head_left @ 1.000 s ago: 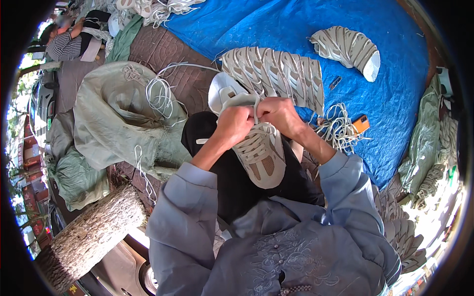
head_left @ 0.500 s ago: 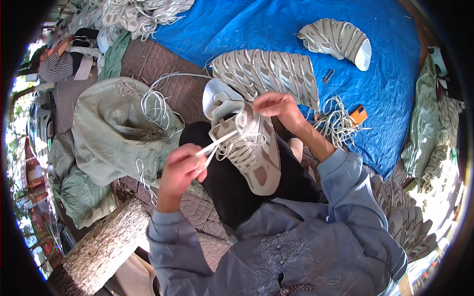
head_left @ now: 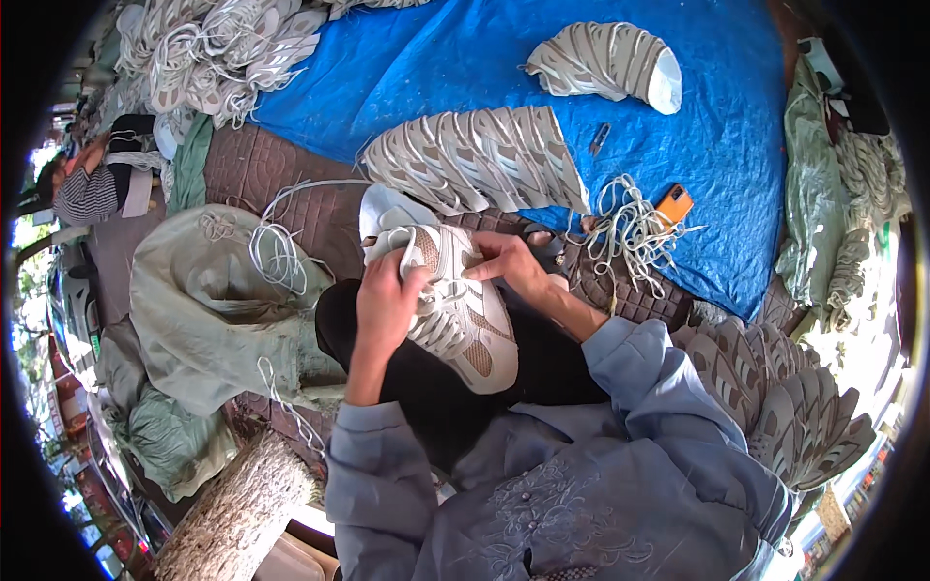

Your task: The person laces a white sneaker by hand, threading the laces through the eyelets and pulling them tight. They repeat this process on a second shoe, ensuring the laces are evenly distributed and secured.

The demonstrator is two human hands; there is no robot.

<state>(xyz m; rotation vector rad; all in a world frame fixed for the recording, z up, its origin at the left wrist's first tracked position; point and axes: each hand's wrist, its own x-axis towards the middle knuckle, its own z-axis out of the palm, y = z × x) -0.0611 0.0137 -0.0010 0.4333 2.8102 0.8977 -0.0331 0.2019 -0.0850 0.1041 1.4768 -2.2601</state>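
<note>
Head view, both hands (head_left: 441, 281) on pale sneaker (head_left: 455, 310), laces (head_left: 635, 232) nearby

Sunlit blue tarp (head_left: 417, 68) spread over brown paving (head_left: 242, 169).

White-and-tan sneaker (head_left: 455, 315) on lap, toe toward person, laces loose.

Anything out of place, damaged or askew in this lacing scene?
Nothing looks damaged. Both hands, left hand and right hand, grip the sneaker on the lap. The one oddity: an orange phone lies on the blue tarp against a tangle of loose laces.
</note>
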